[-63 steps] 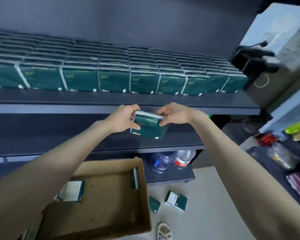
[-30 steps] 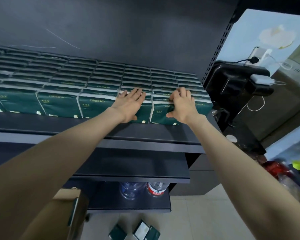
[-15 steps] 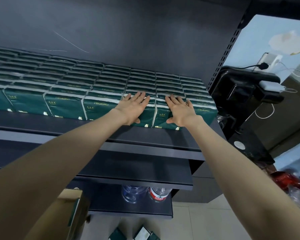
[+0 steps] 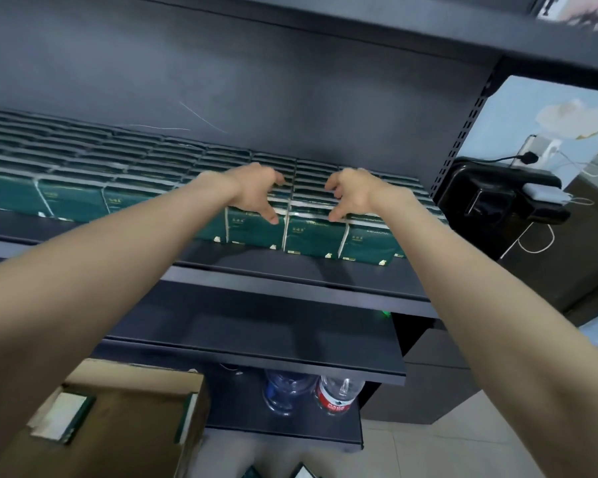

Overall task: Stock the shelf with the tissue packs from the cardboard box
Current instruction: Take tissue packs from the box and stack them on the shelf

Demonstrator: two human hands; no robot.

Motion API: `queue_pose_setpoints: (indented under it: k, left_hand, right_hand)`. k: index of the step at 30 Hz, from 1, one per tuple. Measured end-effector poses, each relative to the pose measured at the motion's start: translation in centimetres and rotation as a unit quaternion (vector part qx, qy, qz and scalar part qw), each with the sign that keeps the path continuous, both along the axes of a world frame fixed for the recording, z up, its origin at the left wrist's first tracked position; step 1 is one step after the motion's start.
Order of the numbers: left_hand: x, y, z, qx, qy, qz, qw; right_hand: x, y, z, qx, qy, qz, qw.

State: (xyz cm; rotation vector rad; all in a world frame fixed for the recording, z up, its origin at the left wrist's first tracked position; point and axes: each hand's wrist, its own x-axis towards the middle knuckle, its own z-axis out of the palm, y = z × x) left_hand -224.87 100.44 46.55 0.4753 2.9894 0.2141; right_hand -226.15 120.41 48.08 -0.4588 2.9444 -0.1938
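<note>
Now left hand [image 4: 252, 192] and right hand [image 4: 355, 194], flat before, curl onto tissue packs [image 4: 313, 236].

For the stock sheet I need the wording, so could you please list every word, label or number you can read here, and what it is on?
Nothing here is clear enough to quote.
On the tissue packs: small gold print on the green fronts, too blurred to read.
On the rightmost front pack: a pale line of letters near its top edge, too small to read.
On the water bottle: white print on its red label, too blurred to read.
</note>
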Motion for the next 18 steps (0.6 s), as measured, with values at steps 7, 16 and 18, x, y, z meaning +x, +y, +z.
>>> queue_pose_setpoints:
  k: [7, 16, 18]
  left_hand:
    - [5.1, -11.0, 0.2, -0.02, -0.042, 0.023, 0.999]
    - [10.1, -28.8, -5.2, -0.055, -0.116, 0.018, 0.992]
    - [10.9, -32.0, -7.2, -0.062, -0.133, 0.018, 0.989]
  right_hand:
    - [4.9, -10.9, -0.5, -0.005, -0.018, 0.022, 1.0]
    - [10.8, -28.2, -5.9, -0.026, -0.084, 0.008, 0.996]
    - [11.7, -31.4, -7.9, -0.029, -0.106, 0.008, 0.994]
